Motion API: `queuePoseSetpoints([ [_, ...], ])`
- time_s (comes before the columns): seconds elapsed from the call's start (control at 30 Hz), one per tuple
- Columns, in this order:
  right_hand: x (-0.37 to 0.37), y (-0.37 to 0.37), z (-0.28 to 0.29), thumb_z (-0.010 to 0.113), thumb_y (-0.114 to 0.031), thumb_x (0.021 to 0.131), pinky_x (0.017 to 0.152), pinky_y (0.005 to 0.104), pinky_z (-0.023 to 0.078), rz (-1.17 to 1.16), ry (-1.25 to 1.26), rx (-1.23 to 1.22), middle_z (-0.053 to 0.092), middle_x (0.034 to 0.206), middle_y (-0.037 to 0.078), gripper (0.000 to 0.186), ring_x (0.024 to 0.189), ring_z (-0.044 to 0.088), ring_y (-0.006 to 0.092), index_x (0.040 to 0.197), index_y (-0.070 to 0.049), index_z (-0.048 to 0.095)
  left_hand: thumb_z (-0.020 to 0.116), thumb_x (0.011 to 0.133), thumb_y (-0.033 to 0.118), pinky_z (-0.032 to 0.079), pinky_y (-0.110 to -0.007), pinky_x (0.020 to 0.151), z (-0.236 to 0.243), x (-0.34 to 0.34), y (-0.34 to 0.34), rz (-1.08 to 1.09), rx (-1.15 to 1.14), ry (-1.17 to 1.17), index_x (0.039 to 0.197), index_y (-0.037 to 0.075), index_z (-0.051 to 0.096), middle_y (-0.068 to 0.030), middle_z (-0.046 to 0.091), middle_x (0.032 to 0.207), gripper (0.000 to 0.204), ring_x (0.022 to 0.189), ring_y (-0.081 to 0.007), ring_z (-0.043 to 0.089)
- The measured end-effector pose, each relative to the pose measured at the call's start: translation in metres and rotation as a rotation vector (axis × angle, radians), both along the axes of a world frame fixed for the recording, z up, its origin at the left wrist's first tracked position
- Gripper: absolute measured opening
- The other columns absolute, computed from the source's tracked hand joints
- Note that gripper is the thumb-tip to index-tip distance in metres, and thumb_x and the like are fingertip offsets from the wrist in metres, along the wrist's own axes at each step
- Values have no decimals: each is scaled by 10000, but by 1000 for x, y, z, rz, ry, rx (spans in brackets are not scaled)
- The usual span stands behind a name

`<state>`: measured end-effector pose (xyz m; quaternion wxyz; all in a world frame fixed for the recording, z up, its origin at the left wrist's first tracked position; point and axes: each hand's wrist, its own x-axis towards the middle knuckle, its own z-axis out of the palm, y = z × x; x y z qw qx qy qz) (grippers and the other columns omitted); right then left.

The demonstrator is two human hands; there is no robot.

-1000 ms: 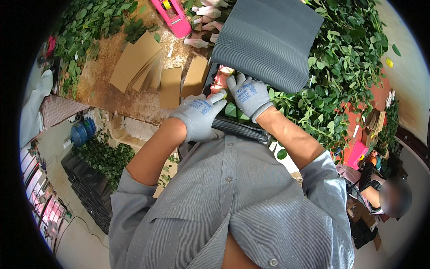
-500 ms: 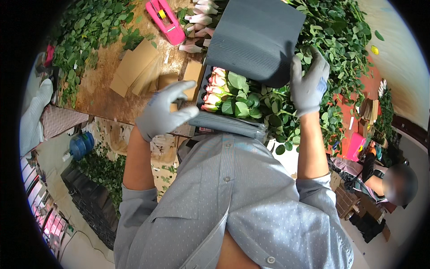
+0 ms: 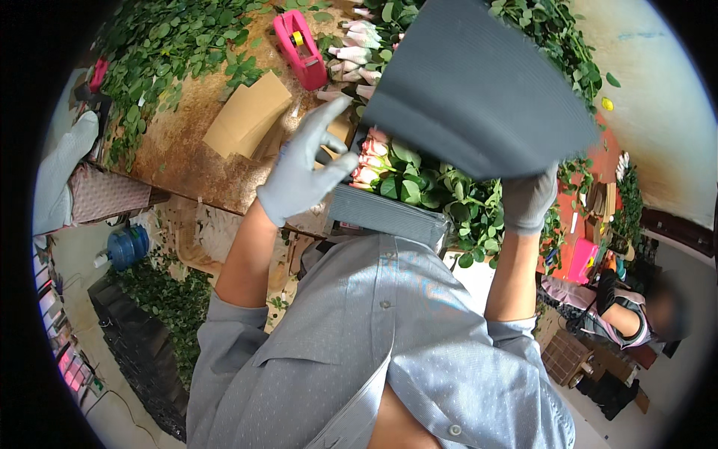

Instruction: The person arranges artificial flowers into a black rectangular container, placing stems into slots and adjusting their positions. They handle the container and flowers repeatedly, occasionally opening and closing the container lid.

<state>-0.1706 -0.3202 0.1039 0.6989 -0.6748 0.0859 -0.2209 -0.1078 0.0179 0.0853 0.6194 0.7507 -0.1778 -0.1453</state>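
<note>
Bunched pink roses (image 3: 372, 159) with green leaves lie in a dark corrugated wrapper, whose near flap (image 3: 389, 212) stands along my waist. A wide dark grey corrugated sheet (image 3: 479, 90) curves over the far part of the bunch, slightly blurred. My right hand (image 3: 529, 202), in a grey glove, reaches under the sheet's right near edge; its fingers are hidden there. Just left of the rose heads, my gloved left hand (image 3: 308, 161) is open, fingers apart, with nothing in it.
A pink tape dispenser (image 3: 301, 51) and tan cardboard pieces (image 3: 247, 116) rest on the brown table (image 3: 168, 161). White-sleeved rose heads (image 3: 355, 54) lie beyond the bunch. Leafy stems (image 3: 176, 45) cover the far left. Another person (image 3: 624, 314) is at the right.
The dark sheet has lifted and swung right, its edge now over my right hand's fingers. My left hand has moved right and farther away, close to the rose heads.
</note>
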Motion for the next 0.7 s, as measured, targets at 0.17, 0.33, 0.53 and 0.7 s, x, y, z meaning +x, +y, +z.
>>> queuePoseSetpoints([
  [0.17,4,11,9,465,-344,1116,834,361,553,603,414,108,696,906,106,436,910,684,214,1258,41,612,670,887,37,523,-361,989,-16,-6,13,-257,62,-223,1360,23,611,-174,629,1379,476,1151,-281,678],
  [0.33,43,66,-46,587,-388,1051,835,368,558,914,856,-352,729,972,132,438,908,712,252,1218,13,646,623,888,-26,529,-358,985,-16,-11,34,-528,160,23,1226,53,708,-129,711,1265,358,1156,-260,689],
  [0.53,55,110,-77,647,-496,965,924,500,518,1091,688,-1287,723,1094,252,572,1084,673,440,1222,14,622,577,908,-64,542,-376,971,-13,-17,47,-449,167,-83,1191,0,709,-153,708,1258,319,1131,-296,691],
  [0.7,48,115,-96,641,-481,972,890,521,524,1009,643,-1316,719,1063,253,540,1058,672,453,1175,18,594,592,1001,49,551,-367,949,-18,-5,68,-106,186,191,1232,21,709,-147,730,1224,260,1098,-273,712],
])
